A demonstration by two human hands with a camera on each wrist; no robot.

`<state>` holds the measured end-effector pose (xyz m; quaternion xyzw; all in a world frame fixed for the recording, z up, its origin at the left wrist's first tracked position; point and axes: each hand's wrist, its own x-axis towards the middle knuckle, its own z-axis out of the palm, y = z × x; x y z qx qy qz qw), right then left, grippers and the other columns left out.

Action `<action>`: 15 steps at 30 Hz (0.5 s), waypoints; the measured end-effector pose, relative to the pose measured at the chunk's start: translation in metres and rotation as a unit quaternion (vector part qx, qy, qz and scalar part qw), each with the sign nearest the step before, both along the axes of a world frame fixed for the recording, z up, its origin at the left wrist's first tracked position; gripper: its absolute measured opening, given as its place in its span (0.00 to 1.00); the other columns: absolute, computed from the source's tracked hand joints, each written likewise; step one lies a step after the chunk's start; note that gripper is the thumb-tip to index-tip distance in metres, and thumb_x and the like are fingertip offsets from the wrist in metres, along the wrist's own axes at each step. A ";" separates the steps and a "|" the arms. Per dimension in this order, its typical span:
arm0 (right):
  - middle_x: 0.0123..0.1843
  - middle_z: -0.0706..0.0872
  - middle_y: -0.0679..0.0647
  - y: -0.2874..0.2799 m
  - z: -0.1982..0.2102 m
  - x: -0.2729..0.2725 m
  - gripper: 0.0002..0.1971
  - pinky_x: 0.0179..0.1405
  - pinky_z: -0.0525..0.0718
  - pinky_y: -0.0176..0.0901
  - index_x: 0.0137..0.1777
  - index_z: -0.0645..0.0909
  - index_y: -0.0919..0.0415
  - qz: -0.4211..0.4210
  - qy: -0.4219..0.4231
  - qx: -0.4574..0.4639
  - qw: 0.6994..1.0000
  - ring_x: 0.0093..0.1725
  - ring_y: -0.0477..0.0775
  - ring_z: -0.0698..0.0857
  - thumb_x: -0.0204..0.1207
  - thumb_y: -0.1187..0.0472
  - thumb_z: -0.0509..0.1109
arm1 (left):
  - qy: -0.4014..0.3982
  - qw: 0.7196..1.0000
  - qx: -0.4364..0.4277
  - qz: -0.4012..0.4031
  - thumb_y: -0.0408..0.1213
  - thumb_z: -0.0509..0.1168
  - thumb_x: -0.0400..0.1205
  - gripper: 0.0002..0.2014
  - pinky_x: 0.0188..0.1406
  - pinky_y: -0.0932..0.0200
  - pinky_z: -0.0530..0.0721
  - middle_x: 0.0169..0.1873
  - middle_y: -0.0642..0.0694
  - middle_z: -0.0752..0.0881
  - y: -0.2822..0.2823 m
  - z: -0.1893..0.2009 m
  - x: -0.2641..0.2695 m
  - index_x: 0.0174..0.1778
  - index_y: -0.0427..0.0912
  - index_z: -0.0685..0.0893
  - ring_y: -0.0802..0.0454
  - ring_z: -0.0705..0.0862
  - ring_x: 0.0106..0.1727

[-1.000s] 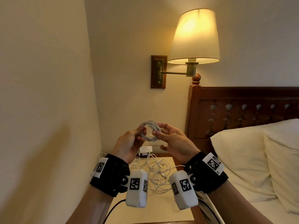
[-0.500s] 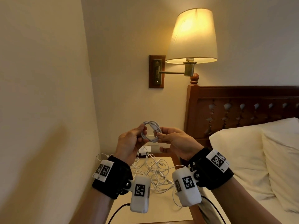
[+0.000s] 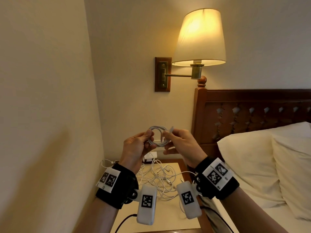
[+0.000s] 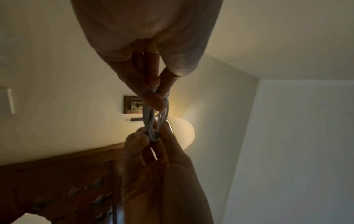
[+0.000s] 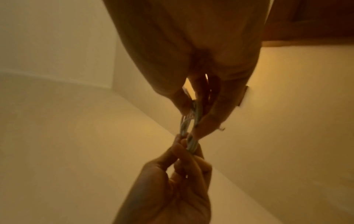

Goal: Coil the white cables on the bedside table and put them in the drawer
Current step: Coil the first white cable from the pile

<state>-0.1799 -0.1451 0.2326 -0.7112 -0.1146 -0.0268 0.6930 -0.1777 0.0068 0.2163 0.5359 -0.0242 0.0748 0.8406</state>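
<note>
A small round coil of white cable (image 3: 157,137) is held up in the air above the bedside table (image 3: 161,219). My left hand (image 3: 148,137) pinches the coil's left side, and my right hand (image 3: 168,135) pinches its right side together with the cable's plug end. The left wrist view shows the coil (image 4: 153,119) edge-on between my left hand (image 4: 159,94) and my right hand (image 4: 153,137). The right wrist view shows the same coil (image 5: 189,130), blurred. A tangle of loose white cables (image 3: 159,179) lies on the tabletop below. No drawer is in view.
A white charger block (image 3: 150,156) sits at the table's back edge. The wall stands close on the left. A lit wall lamp (image 3: 200,37) hangs above, with a wooden headboard (image 3: 252,113) and white pillows (image 3: 262,165) on the right.
Both hands have stayed raised with the coil between them. My right fingers have shifted on the coil's right side, and the plug end now sticks up above them.
</note>
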 end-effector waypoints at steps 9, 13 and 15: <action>0.43 0.91 0.63 0.008 -0.005 0.000 0.07 0.35 0.90 0.46 0.54 0.79 0.69 -0.062 -0.024 0.076 0.995 0.38 0.57 0.92 0.82 0.64 0.67 | -0.020 0.995 -0.080 -0.051 0.35 0.61 0.85 0.10 0.29 0.64 0.84 0.30 0.46 0.81 0.004 -0.009 0.000 0.47 0.33 0.85 0.59 0.75 0.24; 0.41 0.91 0.63 0.005 -0.002 0.001 0.07 0.36 0.91 0.44 0.53 0.79 0.70 -0.004 0.030 0.151 0.988 0.36 0.57 0.91 0.82 0.65 0.67 | -0.017 0.984 -0.156 -0.085 0.36 0.60 0.86 0.12 0.26 0.66 0.82 0.30 0.47 0.80 0.008 -0.012 0.001 0.44 0.35 0.84 0.60 0.73 0.23; 0.42 0.90 0.63 0.004 -0.005 0.002 0.06 0.36 0.90 0.44 0.53 0.80 0.69 0.000 0.009 0.128 0.992 0.36 0.56 0.89 0.81 0.65 0.68 | -0.022 0.984 -0.147 -0.099 0.37 0.60 0.86 0.11 0.26 0.65 0.81 0.32 0.47 0.80 0.011 -0.017 0.001 0.46 0.35 0.85 0.59 0.72 0.24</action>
